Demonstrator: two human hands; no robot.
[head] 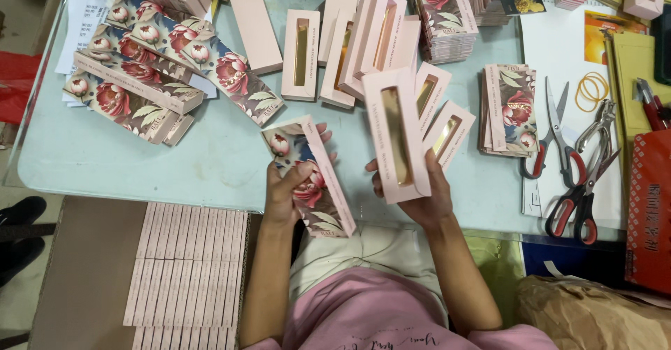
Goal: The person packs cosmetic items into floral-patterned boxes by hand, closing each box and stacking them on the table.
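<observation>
A floral sleeve (309,176), printed with pink flowers and edged in pink, is gripped by the left hand (283,193), thumb across its face, tilted over the near edge of the counter (210,161). Just beside it the right hand (426,200) is closed from below around a pink window box (396,137) with a gold strip showing through its slot. The pale blue-green counter carries more pink window boxes (349,42) lying loose behind the hands, floral boxes (150,70) heaped at the far left, and stacks of flat floral sleeves (509,109) on the right. Scissors (559,140) and rubber bands (593,90) lie further right. A carton of packed pink boxes (185,266) sits below the left forearm
</observation>
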